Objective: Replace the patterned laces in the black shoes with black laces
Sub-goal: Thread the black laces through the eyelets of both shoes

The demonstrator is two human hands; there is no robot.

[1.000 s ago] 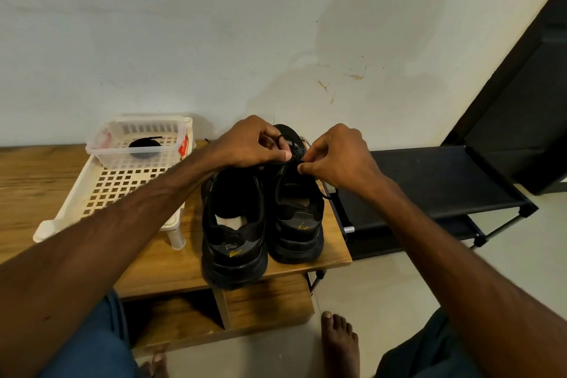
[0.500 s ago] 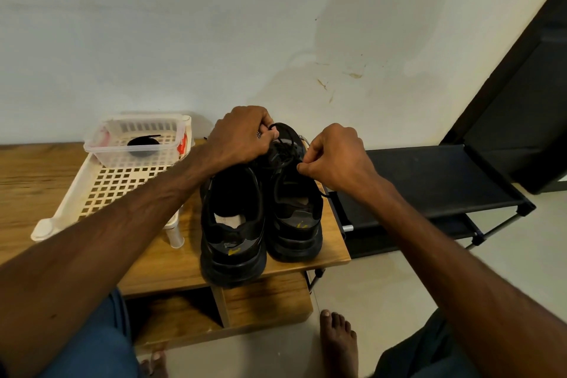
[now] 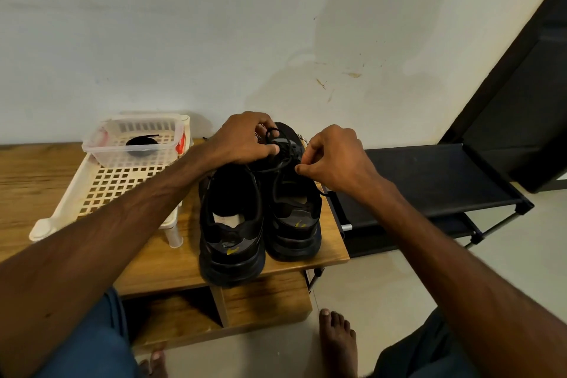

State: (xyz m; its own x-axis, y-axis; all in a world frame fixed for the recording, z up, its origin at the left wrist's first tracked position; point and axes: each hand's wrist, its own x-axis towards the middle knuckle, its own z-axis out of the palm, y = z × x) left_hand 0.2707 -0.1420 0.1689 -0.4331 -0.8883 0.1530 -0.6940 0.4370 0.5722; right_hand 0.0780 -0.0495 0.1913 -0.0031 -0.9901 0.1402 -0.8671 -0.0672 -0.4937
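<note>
Two black shoes [image 3: 231, 224] stand side by side, heels toward the person, at the front right corner of the wooden bench top [image 3: 30, 181], close enough to reach with both arms. A black lace [image 3: 282, 163] runs across the right-hand shoe [image 3: 294, 224]. The left hand [image 3: 242, 141] curls round a loop of it over the toe end. The right hand [image 3: 334, 159] pinches a strand between thumb and forefinger at the shoe's right side, probably to keep it taut for threading. A speckled cord behind the toes looks like a patterned lace [image 3: 303, 140]. A spare black lace [image 3: 142, 143] lies coiled in a clear basket [image 3: 92, 150] on a white rack [image 3: 101, 187] toward the back edge, likely for the other shoe. A black shoe rack [image 3: 429, 175] stands beyond the right edge.
</note>
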